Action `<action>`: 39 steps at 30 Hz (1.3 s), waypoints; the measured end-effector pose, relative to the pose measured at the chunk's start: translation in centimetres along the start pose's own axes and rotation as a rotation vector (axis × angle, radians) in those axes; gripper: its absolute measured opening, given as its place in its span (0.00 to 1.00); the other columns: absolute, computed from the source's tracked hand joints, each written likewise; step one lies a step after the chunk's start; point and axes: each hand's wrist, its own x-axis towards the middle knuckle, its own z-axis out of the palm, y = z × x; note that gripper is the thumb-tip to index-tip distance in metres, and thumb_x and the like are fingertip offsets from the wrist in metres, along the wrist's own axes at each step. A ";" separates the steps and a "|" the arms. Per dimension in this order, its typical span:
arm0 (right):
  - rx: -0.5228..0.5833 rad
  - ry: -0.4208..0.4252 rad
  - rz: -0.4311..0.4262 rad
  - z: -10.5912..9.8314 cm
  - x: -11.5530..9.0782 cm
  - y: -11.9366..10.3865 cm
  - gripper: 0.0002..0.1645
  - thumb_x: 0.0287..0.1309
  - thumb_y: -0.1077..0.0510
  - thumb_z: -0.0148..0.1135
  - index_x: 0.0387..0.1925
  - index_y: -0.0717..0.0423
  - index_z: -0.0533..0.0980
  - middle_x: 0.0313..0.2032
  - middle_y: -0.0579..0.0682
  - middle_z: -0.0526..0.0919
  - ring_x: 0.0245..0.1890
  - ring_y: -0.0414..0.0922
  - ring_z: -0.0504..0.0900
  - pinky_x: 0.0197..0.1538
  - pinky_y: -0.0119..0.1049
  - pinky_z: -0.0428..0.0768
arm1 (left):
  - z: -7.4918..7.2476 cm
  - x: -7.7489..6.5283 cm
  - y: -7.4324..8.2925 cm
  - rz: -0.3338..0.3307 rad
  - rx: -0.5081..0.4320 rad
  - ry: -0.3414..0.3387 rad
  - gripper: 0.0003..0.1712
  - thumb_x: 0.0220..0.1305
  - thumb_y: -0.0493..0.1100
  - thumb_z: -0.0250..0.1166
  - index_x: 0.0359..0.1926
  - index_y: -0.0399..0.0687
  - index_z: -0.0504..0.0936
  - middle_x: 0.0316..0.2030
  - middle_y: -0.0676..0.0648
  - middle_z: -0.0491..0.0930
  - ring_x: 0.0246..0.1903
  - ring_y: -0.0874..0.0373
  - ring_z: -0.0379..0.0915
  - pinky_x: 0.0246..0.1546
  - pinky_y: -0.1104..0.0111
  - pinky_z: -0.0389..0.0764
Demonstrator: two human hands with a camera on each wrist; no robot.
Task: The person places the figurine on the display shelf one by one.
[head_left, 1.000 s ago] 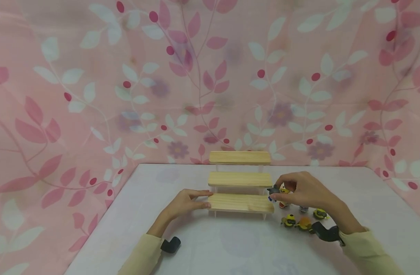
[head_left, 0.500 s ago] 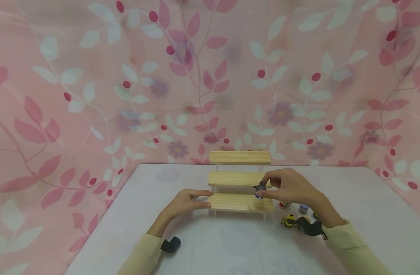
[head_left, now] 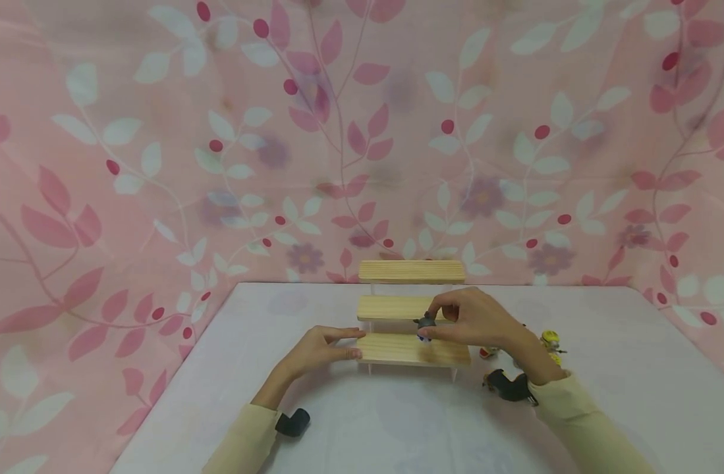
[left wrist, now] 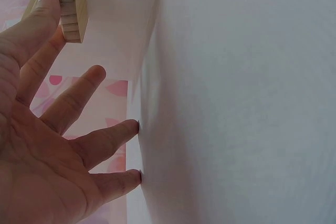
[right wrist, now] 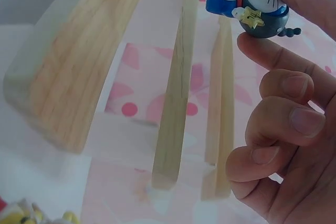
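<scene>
One figurine (right wrist: 251, 8) pinched by right hand (head_left: 479, 319); left hand (head_left: 317, 349), fingers spread, touches lowest shelf (head_left: 391, 349)

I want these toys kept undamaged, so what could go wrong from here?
The right hand pinches the dark-capped figurine between fingertips, so it might slip and fall. Its forearm partly hides other toys in the head view, so one could get knocked unseen. The left hand touches the lowest shelf at its end; too firm a push might shift it.
</scene>
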 end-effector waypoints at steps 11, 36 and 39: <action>-0.027 -0.003 -0.013 1.5 1.6 -0.9 0.14 0.49 0.35 0.73 0.29 0.36 0.82 0.15 0.34 0.64 0.18 0.34 0.63 0.22 0.29 0.60 | -0.1 0.0 0.1 0.007 0.005 -0.003 0.26 0.55 0.58 0.74 0.56 0.61 0.84 0.56 0.59 0.80 0.65 0.52 0.66 0.66 0.45 0.63; -0.052 -0.054 -0.015 5.0 4.1 -2.4 0.17 0.52 0.34 0.70 0.32 0.40 0.84 0.15 0.35 0.68 0.17 0.34 0.65 0.18 0.29 0.63 | -0.1 -0.1 0.2 -0.038 -0.013 -0.002 0.25 0.55 0.59 0.74 0.55 0.66 0.84 0.56 0.60 0.80 0.66 0.49 0.65 0.65 0.42 0.61; -0.068 -0.054 -0.021 5.4 4.3 -2.5 0.17 0.52 0.34 0.70 0.31 0.40 0.83 0.15 0.34 0.69 0.17 0.34 0.65 0.18 0.29 0.64 | -0.1 0.0 0.1 -0.031 -0.010 -0.006 0.25 0.55 0.59 0.74 0.55 0.67 0.84 0.56 0.60 0.80 0.66 0.49 0.65 0.65 0.42 0.61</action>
